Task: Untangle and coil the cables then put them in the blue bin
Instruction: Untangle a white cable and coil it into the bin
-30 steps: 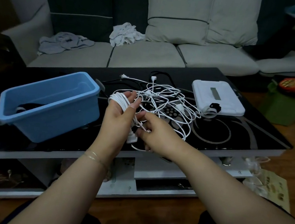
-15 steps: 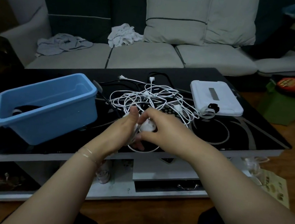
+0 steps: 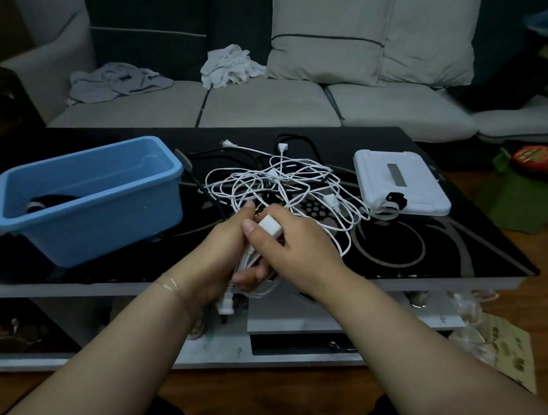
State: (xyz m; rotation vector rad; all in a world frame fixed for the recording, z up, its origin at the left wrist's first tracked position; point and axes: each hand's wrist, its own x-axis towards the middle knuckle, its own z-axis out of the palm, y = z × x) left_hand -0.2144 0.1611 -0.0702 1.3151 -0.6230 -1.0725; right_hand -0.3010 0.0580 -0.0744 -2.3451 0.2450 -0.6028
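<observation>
Head view, the only one. Both hands meet over the near edge of the bench [image 3: 465, 265], about mid-length. Left hand [image 3: 214, 258] is clamped round a bundle of white cable [image 3: 252, 260]; a two-pin plug [image 3: 225, 306] hangs out below the fist. Right hand [image 3: 295, 248] pinches a white adapter block [image 3: 270, 230] against that bundle, thumb on top.

The rest of the white cable tangle [image 3: 285, 188] lies loose mid-bench, just beyond the hands, and a strand runs from it into the grip. A black cable [image 3: 294, 139] sits under and behind it, toward the far edge. Blue bin [image 3: 93, 206] stands at the left end, tilted, near corner over the edge; something dark with a white band is already inside. White lid-like tray [image 3: 403, 185] at the right end.

Step in hand, my read: closing off the coil.
- Keep the left fist tight so the loops don't spring.
- Tuck the adapter end through or around the loops, don't just lay it on.
- Check that the trailing strand is free of the tangle before lifting, else it drags the pile.
- Drop it flat in the bin; steady the bin first, it looks unstable.

Writing: none legible on the adapter, the bin or the tray. Printed paper on the floor [image 3: 503, 356] at right, too small and dim to read.
</observation>
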